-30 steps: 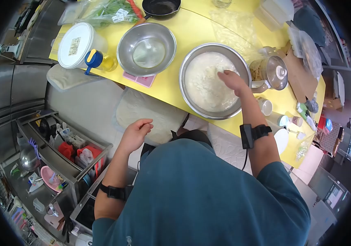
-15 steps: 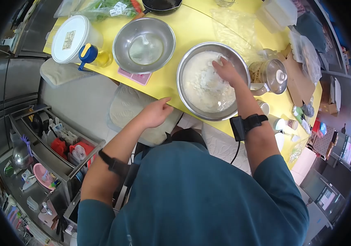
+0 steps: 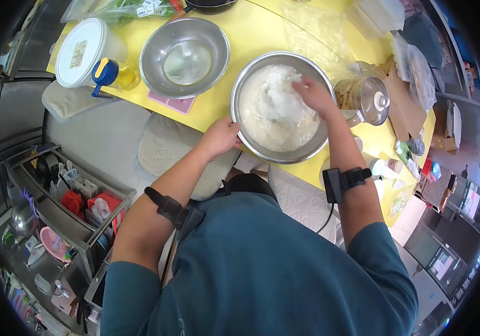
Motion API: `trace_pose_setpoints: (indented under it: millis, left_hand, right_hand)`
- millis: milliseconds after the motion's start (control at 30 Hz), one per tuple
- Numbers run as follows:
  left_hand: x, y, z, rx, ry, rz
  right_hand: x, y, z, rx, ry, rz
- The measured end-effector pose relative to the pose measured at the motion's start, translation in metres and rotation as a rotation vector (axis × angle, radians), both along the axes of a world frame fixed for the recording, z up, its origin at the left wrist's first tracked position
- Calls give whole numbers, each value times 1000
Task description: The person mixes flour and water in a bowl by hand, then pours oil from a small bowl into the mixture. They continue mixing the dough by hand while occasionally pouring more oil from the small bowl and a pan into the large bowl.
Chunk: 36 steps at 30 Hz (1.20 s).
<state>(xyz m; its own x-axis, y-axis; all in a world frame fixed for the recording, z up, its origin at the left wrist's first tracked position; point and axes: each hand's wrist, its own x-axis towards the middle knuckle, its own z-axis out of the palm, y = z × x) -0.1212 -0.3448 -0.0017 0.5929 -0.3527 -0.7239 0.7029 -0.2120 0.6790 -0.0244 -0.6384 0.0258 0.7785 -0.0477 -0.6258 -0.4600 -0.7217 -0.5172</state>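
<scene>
A steel mixing bowl (image 3: 239, 84) near the table's front edge holds white flour (image 3: 276, 103) heaped over a wetter, pale mass. My left hand (image 3: 221, 138) grips the bowl's near-left rim, with the fingertips partly hidden at the edge. Inside the bowl's right side, my right hand (image 3: 317, 95) is over the flour. Its fingers are apart and somewhat blurred, with nothing visible held in them. A second steel bowl (image 3: 153, 56), with a little clear liquid in the bottom, stands to the left on a pink kitchen scale (image 3: 173, 104).
A white lidded tub (image 3: 83, 50) and an oil bottle with a blue cap (image 3: 105, 71) stand at the left. Right of the mixing bowl is a lidded glass pot (image 3: 363, 101), with cardboard (image 3: 405, 106) beyond it. Clear plastic sheeting (image 3: 318, 33) lies behind. An open drawer (image 3: 77, 190) projects at lower left.
My left hand has moved up and right from beside the table edge onto the bowl's rim. My right hand stays over the flour, and the flour heap has changed shape. The view has shifted slightly.
</scene>
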Motion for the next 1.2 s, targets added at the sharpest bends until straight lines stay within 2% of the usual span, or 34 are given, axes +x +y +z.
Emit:
trace_pose_setpoints:
  millis: [100,233,333,467,567,733,967,1067,1200]
  left_hand:
    - [3,1,6,23,-8,-21]
    - [7,2,7,57,6,-45]
    - [7,2,6,58,1,-42]
    - [8,0,7,70,-2,-42]
    - [8,-1,3,76,-2,-45]
    - [9,-2,10,79,-10,-46]
    - [7,-1,7,74,-37,-37]
    - [6,0,5,72,-41,-25]
    - [6,-1,5,81,-40,-23]
  right_hand:
    - [19,1,-40,-120,-146,-102]
    - [28,34,-57,88,32,-216]
    - [30,49,-43,131,178,-148]
    - [24,63,-22,177,274,40]
    - [17,58,-38,55,157,175]
    - [-6,49,-5,-57,103,509]
    - [-70,72,2,-350,-363,799]
    - [-59,83,-15,-399,-321,857]
    - [-28,83,-7,-342,-198,889]
